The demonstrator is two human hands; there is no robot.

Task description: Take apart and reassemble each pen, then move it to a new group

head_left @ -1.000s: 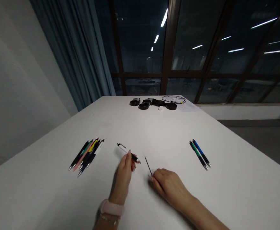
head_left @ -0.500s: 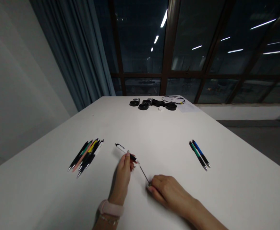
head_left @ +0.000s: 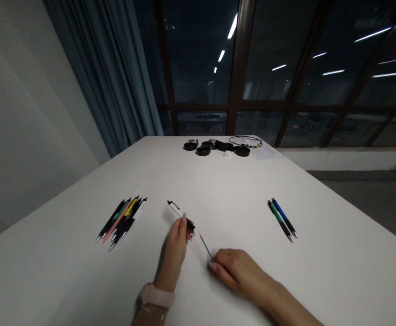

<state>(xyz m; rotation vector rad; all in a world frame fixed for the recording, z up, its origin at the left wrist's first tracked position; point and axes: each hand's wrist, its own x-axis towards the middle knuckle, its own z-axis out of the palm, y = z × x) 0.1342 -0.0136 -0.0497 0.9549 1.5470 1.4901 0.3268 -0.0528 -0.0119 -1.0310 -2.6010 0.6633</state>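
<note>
Between left hand (head_left: 175, 242), right hand (head_left: 236, 269): pen (head_left: 181, 215).

L hand (head_left: 174, 244), R hand (head_left: 238, 271) pinching.

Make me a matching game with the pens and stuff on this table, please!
Things:
1. bunch of pens
2. white pen
3. thin refill
4. two pens

Places:
A. pinched by the right hand
B. lying far right on the table
C. lying far left
D. held in the left hand

Pairs: 1-C, 2-D, 3-A, 4-B
</note>
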